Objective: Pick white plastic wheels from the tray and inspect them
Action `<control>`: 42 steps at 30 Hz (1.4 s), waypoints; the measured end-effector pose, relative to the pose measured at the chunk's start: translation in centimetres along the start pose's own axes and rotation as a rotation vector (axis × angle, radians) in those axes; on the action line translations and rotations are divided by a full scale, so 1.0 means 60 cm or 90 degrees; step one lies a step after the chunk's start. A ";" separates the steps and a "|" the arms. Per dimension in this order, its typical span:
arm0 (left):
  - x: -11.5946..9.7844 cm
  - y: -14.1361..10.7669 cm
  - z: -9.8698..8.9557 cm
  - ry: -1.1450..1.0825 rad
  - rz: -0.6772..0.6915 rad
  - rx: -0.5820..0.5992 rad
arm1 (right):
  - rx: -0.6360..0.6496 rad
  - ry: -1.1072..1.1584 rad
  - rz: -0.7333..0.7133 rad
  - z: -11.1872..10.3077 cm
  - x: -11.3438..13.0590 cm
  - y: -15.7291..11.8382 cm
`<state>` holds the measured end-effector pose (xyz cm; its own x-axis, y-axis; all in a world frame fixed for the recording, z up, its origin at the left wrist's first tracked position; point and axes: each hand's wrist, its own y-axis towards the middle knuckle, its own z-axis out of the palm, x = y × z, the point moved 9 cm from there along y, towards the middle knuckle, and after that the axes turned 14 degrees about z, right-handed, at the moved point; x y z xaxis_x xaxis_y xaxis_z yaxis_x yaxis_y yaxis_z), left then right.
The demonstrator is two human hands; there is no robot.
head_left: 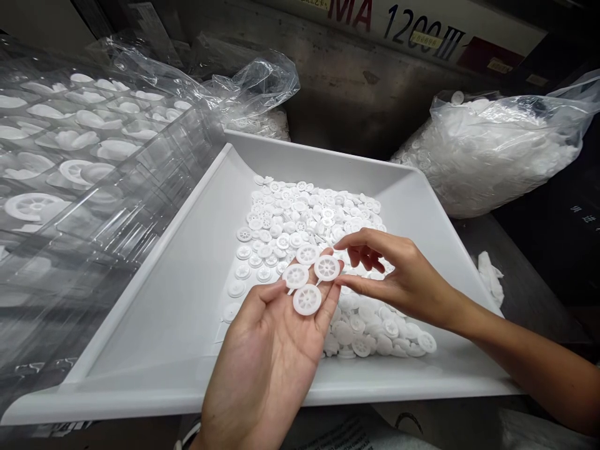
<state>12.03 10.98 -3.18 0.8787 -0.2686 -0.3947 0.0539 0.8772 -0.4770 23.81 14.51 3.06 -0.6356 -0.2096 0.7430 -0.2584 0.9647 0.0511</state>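
My left hand (pixel 276 350) is palm up above a white tray (pixel 154 300), holding several white plastic spoked wheels (pixel 307 300). They lie clustered on its fingers, with the thumb against the left one. Thin stems show between some of them. From the right comes my right hand (pixel 398 275); its thumb and index fingertips are apart at the edge of the rightmost wheel (pixel 327 268). Its other fingers are curled. Whether the thumb touches that wheel I cannot tell. Below both hands, many similar loose white wheels (pixel 300 219) cover the tray's floor.
Stacked clear plastic trays (pixel 154 169) with white parts in their pockets stand at left. A filled clear bag (pixel 497 150) sits at back right, another bag (pixel 262 81) behind the tray. A machine panel (pixel 422 37) spans the back. A crumpled white piece (pixel 490 278) lies at right.
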 end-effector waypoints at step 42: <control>-0.046 -0.049 0.027 0.283 0.391 0.193 | -0.143 1.169 -0.030 0.105 0.048 -0.031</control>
<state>10.22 9.79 0.57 0.5264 0.2176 -0.8219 -0.1936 0.9720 0.1333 17.89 11.08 0.89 0.9003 0.0332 0.4340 -0.0624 0.9966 0.0533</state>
